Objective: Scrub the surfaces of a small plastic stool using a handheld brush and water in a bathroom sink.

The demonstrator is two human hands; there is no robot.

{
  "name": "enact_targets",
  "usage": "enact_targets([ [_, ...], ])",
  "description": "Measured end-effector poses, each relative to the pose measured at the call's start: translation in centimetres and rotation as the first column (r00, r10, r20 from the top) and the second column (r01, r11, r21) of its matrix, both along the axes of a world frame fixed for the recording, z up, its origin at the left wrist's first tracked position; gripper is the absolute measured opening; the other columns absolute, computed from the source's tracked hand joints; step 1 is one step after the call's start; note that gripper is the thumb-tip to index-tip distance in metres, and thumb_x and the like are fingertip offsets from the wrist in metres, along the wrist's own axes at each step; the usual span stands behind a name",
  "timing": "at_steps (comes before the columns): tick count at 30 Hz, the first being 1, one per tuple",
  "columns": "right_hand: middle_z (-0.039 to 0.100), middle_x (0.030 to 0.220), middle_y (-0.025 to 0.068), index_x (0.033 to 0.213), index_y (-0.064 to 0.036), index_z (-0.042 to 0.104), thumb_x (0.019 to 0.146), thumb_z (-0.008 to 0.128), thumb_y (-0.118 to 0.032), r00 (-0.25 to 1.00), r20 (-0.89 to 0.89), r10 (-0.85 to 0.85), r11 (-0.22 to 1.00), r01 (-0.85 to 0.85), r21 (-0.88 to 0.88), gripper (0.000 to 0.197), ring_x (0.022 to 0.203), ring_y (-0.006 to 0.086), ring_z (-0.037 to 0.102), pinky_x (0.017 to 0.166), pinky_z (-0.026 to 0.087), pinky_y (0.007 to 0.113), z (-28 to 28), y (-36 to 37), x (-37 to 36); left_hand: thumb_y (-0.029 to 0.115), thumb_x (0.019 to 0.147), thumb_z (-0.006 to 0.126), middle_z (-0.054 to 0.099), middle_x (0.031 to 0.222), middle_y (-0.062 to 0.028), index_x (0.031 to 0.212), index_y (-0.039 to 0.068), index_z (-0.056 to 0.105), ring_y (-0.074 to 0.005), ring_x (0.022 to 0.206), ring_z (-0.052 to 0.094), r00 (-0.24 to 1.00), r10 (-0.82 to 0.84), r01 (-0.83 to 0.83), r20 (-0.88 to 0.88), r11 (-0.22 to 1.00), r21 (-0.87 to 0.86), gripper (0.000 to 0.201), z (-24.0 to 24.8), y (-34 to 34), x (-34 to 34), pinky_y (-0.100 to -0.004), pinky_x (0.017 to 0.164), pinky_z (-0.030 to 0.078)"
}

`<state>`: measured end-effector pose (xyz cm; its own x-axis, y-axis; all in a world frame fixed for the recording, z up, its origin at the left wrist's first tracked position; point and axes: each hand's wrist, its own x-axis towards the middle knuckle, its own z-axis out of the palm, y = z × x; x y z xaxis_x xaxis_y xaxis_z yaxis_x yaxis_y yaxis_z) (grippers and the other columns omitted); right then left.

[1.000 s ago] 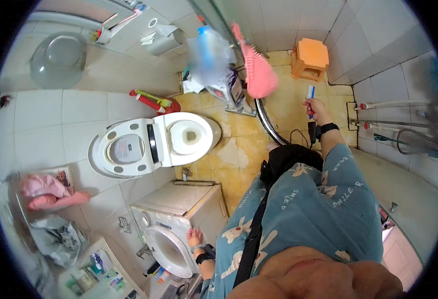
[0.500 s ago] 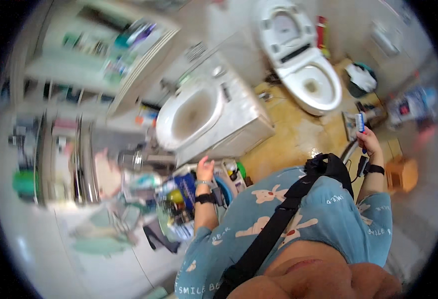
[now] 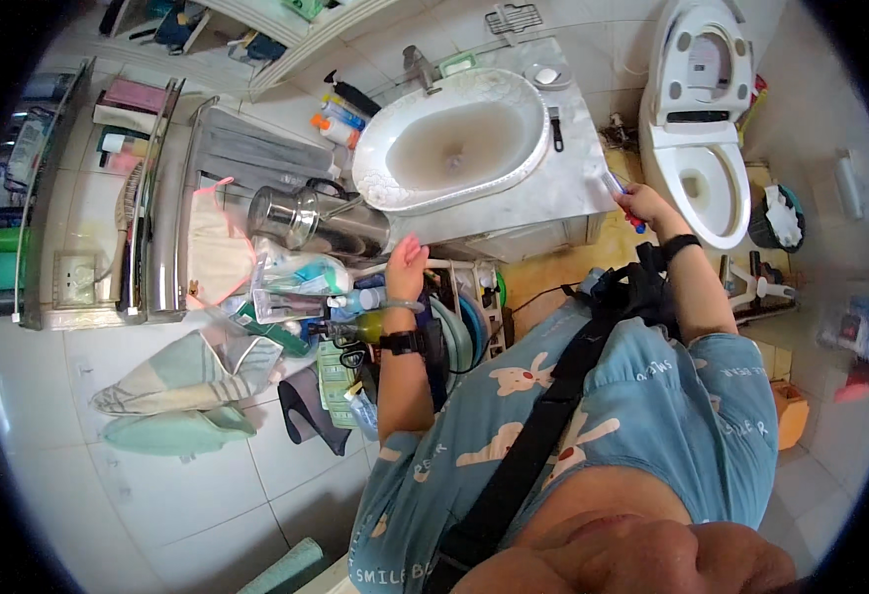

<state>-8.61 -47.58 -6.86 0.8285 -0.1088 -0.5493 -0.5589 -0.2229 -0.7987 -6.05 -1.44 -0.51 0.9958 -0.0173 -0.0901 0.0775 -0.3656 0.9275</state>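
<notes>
My right hand (image 3: 644,206) is shut on a toothbrush (image 3: 621,193) with a blue and red handle, held at the right corner of the grey marble counter (image 3: 543,183). My left hand (image 3: 405,267) rests with fingers spread on the counter's front edge, empty. The white oval basin (image 3: 454,139) lies just beyond both hands, with a tap (image 3: 420,67) behind it. A steel kettle (image 3: 316,220) stands left of my left hand.
A white toilet (image 3: 697,129) with its lid up stands right of the counter, a bin (image 3: 779,216) beside it. Bottles and tubes crowd a rack (image 3: 355,317) under the counter. Towels hang on a steel rail (image 3: 157,198) at the left.
The view has swung from the toilet and floor to the washbasin. My left hand has come up to the counter edge, and my right hand has brought the toothbrush to the counter's corner.
</notes>
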Motion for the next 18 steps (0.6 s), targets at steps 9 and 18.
enact_targets([
  [9,0.065,0.084,0.0207,0.094,0.0032,0.061,0.071,0.067,-0.033,0.961,-0.014,0.277,0.843,-0.25,-0.477,0.043,0.079,0.0338,0.063,0.07,0.05,0.037,-7.7,6.3,9.4,0.021,0.083,0.063,0.052,0.123,-0.0157,0.128,0.004,0.045,-0.0224,0.108,0.053,0.975,-0.131,0.179,-0.177,0.941,0.287,0.051,0.5,0.7,5.5,-0.0325,0.088,0.044],
  [18,0.064,0.074,0.0117,0.101,0.0001,0.056,0.073,0.07,-0.017,0.983,-0.147,0.113,0.978,-0.136,-0.159,0.036,0.052,0.0205,0.06,0.044,0.049,0.032,-9.1,6.2,12.6,0.028,0.081,0.066,0.053,0.125,-0.0131,0.127,0.006,0.047,-0.0243,0.109,0.054,0.923,-0.187,0.308,-0.337,0.884,0.351,0.055,-3.5,2.1,12.5,-0.0342,0.089,0.044],
])
